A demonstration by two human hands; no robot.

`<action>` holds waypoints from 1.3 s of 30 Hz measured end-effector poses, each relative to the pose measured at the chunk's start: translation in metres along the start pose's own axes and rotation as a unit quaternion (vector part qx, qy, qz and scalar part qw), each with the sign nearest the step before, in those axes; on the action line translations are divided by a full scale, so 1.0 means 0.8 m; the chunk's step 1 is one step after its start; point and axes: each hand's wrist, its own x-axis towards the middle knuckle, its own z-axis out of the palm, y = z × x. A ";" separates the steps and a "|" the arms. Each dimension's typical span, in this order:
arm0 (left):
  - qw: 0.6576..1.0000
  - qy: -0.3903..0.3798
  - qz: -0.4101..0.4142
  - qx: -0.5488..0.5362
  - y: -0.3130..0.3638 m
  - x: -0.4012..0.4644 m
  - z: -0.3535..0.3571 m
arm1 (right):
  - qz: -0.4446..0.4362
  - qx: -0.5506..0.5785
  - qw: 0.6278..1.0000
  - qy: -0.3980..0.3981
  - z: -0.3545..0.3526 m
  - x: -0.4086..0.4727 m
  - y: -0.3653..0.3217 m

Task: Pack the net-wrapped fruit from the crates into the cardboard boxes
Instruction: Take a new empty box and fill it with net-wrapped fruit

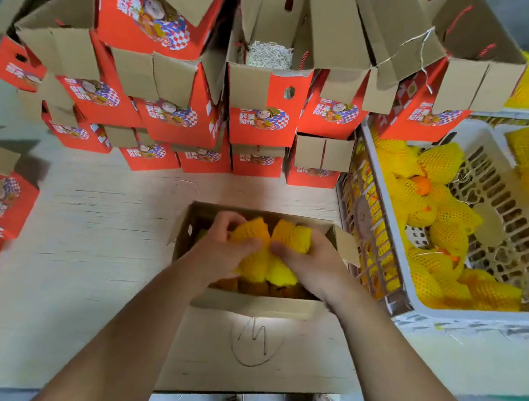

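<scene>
Yellow net-wrapped fruit (252,233) bunched above an open brown cardboard box (260,307) on the table, more wrapped fruit seen inside it, further yellow-netted fruit heaped in the white slatted crate (391,199) just beside

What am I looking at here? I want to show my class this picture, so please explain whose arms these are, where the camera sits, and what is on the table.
There is no machine: a person packs fruit by hand. The single picture comes from a camera worn on the head, looking down, so the arms reach in from the bottom. The left hand and right hand each grip yellow net-wrapped fruit over an open box on the table. Beyond it stand stacked red boxes, flaps open. To the right a white crate holds more wrapped fruit.
</scene>
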 end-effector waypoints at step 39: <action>0.870 0.084 0.366 0.319 0.155 0.096 0.301 | -0.005 -0.150 0.978 0.146 -0.273 0.028 0.104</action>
